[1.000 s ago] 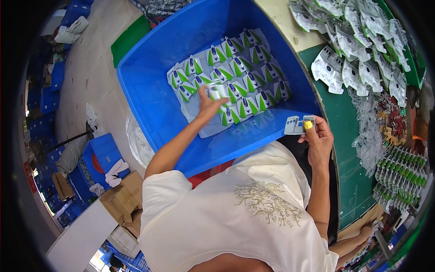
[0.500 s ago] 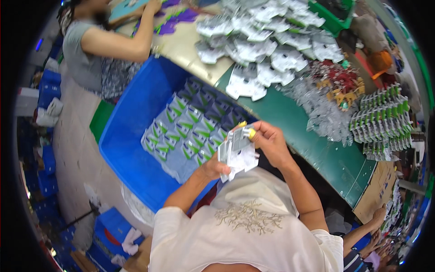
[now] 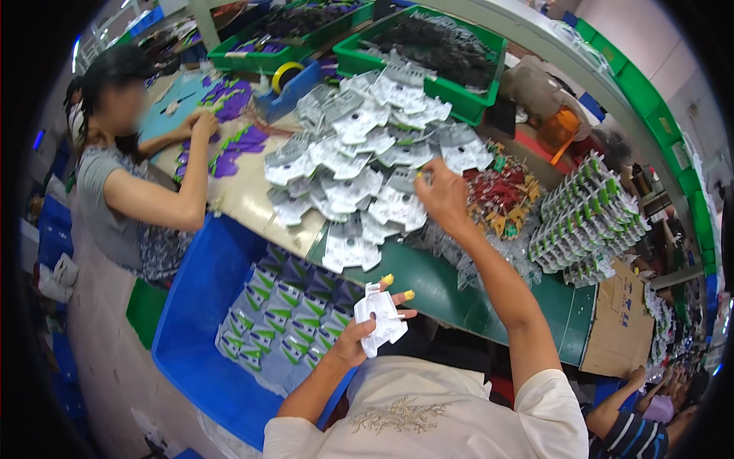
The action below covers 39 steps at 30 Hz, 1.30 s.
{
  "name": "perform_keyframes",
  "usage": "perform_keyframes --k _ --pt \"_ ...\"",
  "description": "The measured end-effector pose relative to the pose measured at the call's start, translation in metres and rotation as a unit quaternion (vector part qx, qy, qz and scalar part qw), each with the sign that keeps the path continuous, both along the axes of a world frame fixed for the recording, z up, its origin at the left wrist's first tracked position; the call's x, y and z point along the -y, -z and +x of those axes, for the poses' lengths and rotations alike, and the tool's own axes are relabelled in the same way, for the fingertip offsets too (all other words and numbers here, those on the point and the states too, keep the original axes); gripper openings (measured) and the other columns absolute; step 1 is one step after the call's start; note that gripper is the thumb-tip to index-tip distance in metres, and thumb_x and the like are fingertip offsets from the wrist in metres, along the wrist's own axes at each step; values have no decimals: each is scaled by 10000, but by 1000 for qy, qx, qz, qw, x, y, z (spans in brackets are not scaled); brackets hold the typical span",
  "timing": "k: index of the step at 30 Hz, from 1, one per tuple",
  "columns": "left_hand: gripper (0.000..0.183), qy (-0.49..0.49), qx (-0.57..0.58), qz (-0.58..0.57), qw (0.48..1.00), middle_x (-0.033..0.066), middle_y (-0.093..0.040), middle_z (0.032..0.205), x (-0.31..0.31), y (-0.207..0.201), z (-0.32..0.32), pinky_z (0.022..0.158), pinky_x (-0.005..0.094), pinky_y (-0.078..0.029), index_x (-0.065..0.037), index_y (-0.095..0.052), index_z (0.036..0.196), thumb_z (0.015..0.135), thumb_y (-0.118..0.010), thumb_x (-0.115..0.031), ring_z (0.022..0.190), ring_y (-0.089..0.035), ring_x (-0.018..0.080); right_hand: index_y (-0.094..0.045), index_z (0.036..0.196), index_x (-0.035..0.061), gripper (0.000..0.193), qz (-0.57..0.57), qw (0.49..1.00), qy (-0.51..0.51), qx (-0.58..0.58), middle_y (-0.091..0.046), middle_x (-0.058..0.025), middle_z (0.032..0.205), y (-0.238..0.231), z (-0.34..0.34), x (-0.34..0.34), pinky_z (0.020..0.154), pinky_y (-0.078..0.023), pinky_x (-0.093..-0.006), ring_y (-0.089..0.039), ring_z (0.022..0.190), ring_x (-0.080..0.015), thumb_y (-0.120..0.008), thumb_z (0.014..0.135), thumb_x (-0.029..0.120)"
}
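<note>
My left hand (image 3: 353,343) grips a white moulded plastic part (image 3: 380,321) by its edge, above the near side of the bench. Yellow covers sit on its outstretched fingertips. My right hand (image 3: 445,200) is at the right side of a heap of white and grey plastic parts (image 3: 336,164), its fingers bent together at one part's edge. Whether they have a hold on that part is hidden. Below and left of my left hand, grey pieces with green wedges (image 3: 294,317) lie in rows inside a big blue bin (image 3: 172,325).
Clear plastic pieces (image 3: 459,256), small red and gold parts (image 3: 501,187) and stacked white-green assemblies (image 3: 585,226) lie on the green bench (image 3: 478,306). Behind stand a green tray (image 3: 478,107) of dark parts and a blue tape dispenser (image 3: 289,96). A co-worker (image 3: 145,183) handles purple pieces at left.
My right hand has left the part in front of me and moved forward to the heap. My left hand keeps a white part, now lower and further left. The view has tilted up.
</note>
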<state>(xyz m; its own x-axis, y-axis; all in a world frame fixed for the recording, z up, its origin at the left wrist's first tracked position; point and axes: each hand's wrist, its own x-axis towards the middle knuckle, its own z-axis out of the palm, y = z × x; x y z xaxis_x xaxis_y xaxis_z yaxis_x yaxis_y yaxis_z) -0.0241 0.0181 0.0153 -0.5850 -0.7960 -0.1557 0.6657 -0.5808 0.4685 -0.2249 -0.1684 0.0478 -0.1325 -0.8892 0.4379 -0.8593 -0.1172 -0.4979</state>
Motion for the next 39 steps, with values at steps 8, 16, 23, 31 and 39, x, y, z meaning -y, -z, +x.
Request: perform_keyframes --k 8,16,23,31,39 --pt "990 -26 -2 8 1000 202 -418 1312 36 0 -9 952 435 -441 -143 -270 1406 590 -800 -328 1177 -467 395 -683 834 80 155 -114 991 -59 -33 -650 -142 730 -100 -61 73 601 -485 -406 -635 683 -330 -618 784 212" --pt "1012 -17 30 -26 999 210 -380 1349 47 -6 -14 978 428 -423 -104 -206 1420 618 -776 -343 1206 -457 378 -614 1135 67 332 229 926 65 -294 -581 -215 1171 -88 -133 275 886 -469 -480 -576 1069 -365 -544 819 142" --pt "694 25 33 60 997 195 -444 1322 45 -7 -14 1030 472 -366 -6 -265 1406 822 -556 -242 1208 -465 380 -642 1007 76 230 48 935 86 -341 -645 -188 1019 -84 -130 261 822 -488 -477 -607 1007 -359 -545 807 138" --pt "520 -3 145 29 989 77 -541 1084 54 -11 -25 717 376 -566 -64 -354 1344 873 -574 -89 942 -603 210 -672 1012 57 206 -139 974 -129 123 -669 -5 817 -122 -71 66 604 -437 -204 -549 675 -43 -627 842 164" --pt "471 -94 213 -94 968 102 -569 1045 59 -14 -35 689 319 -563 -2 -385 1292 844 -528 -24 856 -616 169 -448 1291 14 527 73 841 -279 459 -551 -89 989 -84 -7 -98 722 -504 -232 -569 876 -119 -613 800 -84"
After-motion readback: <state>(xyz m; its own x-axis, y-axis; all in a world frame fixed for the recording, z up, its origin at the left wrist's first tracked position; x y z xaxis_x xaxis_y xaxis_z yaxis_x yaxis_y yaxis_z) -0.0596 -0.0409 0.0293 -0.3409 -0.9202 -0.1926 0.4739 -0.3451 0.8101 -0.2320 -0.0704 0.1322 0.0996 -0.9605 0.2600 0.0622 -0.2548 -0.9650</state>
